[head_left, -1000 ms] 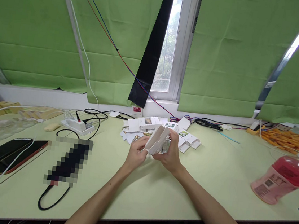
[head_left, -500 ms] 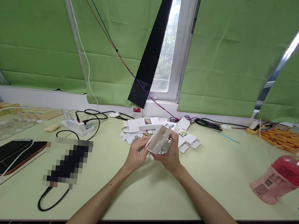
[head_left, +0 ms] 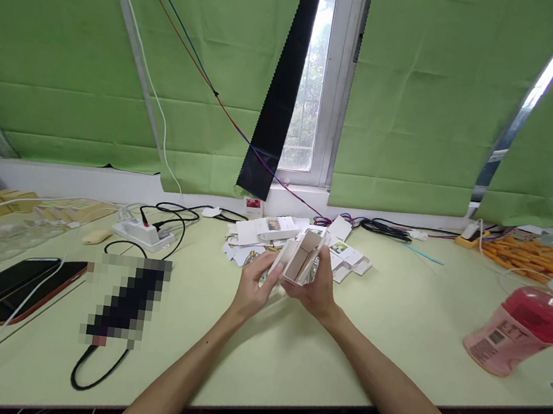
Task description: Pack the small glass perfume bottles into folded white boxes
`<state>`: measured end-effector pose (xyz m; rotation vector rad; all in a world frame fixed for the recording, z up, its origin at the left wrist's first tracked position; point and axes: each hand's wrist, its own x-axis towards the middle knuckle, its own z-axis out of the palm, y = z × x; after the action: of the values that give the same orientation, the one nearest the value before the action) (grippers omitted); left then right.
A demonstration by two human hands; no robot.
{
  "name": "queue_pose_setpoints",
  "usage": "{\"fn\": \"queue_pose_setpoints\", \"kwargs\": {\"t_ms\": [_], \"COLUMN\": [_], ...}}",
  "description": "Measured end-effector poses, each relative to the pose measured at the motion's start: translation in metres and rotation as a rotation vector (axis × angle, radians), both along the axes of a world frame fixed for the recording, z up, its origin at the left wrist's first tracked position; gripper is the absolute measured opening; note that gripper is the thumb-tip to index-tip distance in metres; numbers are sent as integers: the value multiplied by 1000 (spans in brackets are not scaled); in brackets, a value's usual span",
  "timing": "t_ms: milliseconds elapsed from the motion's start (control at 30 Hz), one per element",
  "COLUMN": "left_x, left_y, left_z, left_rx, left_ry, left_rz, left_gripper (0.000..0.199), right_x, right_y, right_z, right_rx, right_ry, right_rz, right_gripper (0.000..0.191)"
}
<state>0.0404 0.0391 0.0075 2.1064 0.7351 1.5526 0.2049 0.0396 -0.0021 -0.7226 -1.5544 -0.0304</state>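
Between my hands is a small white cardboard box (head_left: 303, 257), tilted with its open end toward me, so its bare brown-grey inside shows. My left hand (head_left: 252, 288) grips the box's left side and flap, thumb pressed on the edge. Around the right side, my right hand (head_left: 319, 289) is wrapped, its fingers partly hidden behind the box. Shiny glass-like items peek out beside both hands, too covered to name. Just behind lies a pile of white printed cartons (head_left: 276, 227), some flattened or with flaps raised.
To the left are two dark phones or tablets (head_left: 4, 288), a power strip (head_left: 145, 234) and black cables (head_left: 185, 212). A pink-red bottle (head_left: 524, 328) with a white cap stands at right, near a heap of orange stick-shaped pieces (head_left: 532, 255). Green blinds hang behind the table (head_left: 393, 322).
The box has turned and its mouth has spread wider, showing more of the inside. My left thumb has shifted onto the flap edge. Both hands stay in nearly the same place.
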Motion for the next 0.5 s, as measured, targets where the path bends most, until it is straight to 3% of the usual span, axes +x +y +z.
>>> {"fn": "queue_pose_setpoints", "kwargs": {"t_ms": [67, 233, 500], "left_x": [2, 6, 10], "left_y": [0, -1, -1], "left_z": [-3, -9, -10], "left_rx": [-49, -206, -198], "left_ry": [-42, -220, -268], "left_rz": [-10, -79, -55], "left_gripper": [34, 64, 65], "right_x": [0, 0, 2], "right_y": [0, 1, 3], "right_z": [0, -1, -3], "right_rx": [-8, 46, 58], "right_ry": [1, 28, 30], "right_rz": [-15, -33, -55], "right_gripper": [80, 79, 79]}}
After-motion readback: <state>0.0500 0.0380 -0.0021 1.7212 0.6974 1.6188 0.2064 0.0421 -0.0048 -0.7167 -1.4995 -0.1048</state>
